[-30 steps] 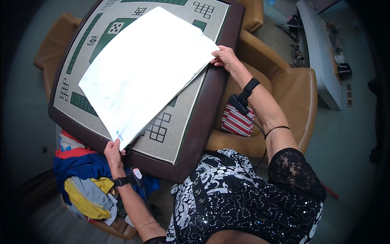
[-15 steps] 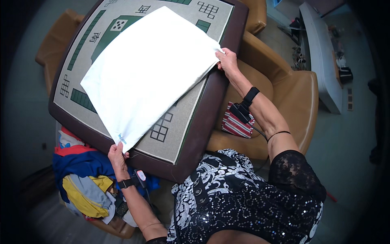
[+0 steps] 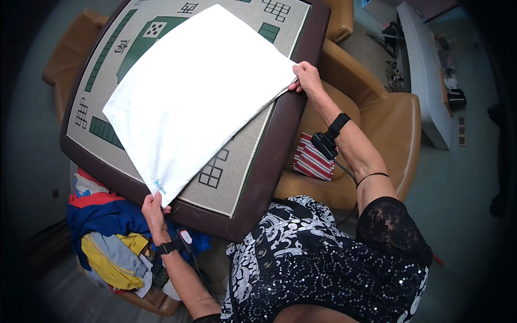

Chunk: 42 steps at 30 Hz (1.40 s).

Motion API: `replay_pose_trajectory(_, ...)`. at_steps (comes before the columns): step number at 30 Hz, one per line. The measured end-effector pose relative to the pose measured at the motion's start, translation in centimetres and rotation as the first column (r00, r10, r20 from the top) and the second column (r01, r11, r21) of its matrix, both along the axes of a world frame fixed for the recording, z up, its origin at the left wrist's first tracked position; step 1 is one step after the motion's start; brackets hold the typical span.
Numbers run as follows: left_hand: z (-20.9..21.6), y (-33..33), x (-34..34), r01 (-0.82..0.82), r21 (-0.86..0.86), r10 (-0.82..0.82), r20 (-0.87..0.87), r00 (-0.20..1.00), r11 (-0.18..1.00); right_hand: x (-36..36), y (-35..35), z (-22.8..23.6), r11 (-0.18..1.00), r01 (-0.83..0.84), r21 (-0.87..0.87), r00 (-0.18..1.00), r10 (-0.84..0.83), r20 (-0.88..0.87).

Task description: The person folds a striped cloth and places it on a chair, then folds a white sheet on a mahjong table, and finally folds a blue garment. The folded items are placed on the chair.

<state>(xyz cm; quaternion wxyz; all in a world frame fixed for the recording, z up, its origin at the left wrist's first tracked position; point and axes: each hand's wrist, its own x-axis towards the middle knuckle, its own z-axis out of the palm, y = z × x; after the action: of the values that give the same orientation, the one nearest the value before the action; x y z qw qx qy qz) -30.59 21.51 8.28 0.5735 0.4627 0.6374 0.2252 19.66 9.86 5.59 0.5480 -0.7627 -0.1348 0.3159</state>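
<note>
A large white cloth [image 3: 194, 102] lies spread over the patterned table mat [image 3: 215, 200], its near edge pulled straight between my two hands. Whether it is one layer or folded, I cannot tell. My left hand [image 3: 155, 212] pinches the near left corner, close to a small blue print. At the right corner, over the table's padded rim, my right hand [image 3: 308, 78] grips the cloth between thumb and fingers. Both wrists carry black straps with small devices.
The table has a dark maroon rim [image 3: 258, 199]. To the right stands a tan armchair [image 3: 396, 129] with a red-and-white striped cloth [image 3: 312, 161] on its seat. At lower left, a heap of coloured clothes [image 3: 107, 220] covers another chair. A white counter [image 3: 425, 81] runs along the far right.
My right hand has moved slightly to the right, drawing its corner outward. The near left corner has shifted slightly toward me with my left hand. Both hands keep their grip.
</note>
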Motion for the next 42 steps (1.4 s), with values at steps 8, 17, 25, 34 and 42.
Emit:
replay_pose_trajectory(8, -0.1, -0.2, 0.0, 0.009, 0.023, -0.008, -0.002, 1.0, 1.0, 1.0, -0.5, 0.5, 0.998, 0.066, 0.017, 0.987, -0.062, -0.15)
replay_pose_trajectory(17, -0.2, 0.0, -0.3, 0.014, 0.006, -0.014, -0.031, 0.999, 1.0, 0.3, -0.3, -0.5, 0.999, -0.008, -0.04, 0.994, 0.012, 0.111)
replay_pose_trajectory(25, 0.3, -0.1, -0.1, 0.024, -0.026, -0.025, -0.013, 1.0, 0.999, 1.3, -1.3, -0.2, 0.982, -0.167, -0.09, 0.984, 0.161, -0.074)
replay_pose_trajectory(34, 1.7, -1.9, -2.3, 0.139, -0.215, -0.124, 0.08, 0.989, 0.967, 1.5, -4.3, 2.2, 0.959, -0.264, 0.099, 0.922, 0.281, -0.265)
replay_pose_trajectory(42, 5.9, -6.1, -5.1, 0.172, -0.27, -0.06, 0.377, 0.924, 0.947, 2.6, -9.4, 5.7, 0.892, -0.263, 0.368, 0.841, 0.399, -0.366)
